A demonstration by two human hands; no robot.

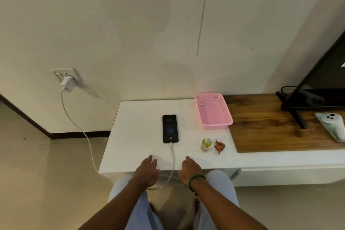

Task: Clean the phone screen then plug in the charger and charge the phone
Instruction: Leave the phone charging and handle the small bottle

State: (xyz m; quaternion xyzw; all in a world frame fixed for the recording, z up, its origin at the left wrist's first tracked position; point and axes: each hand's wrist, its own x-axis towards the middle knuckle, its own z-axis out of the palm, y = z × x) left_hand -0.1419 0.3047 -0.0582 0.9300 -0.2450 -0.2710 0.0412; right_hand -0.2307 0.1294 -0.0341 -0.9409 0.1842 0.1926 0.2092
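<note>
A black phone (170, 128) lies face up on the white table top (138, 121), its screen lit. A white cable (173, 157) is plugged into its near end and loops off the table's front edge up to the white charger (66, 84), which sits in the wall socket (63, 73) at the left. My left hand (146, 171) rests flat on the table's front edge, left of the cable, holding nothing. My right hand (190, 170) rests flat to the right of the cable, also holding nothing. A small yellow spray bottle (206, 144) and a crumpled orange cloth (219, 146) stand right of the phone.
A pink plastic basket (212, 111) sits at the back right of the white top. Further right on a wooden surface (261, 127) stand a black TV (321, 89) on a stand and a pale controller (332, 123). My knees are under the table's front edge.
</note>
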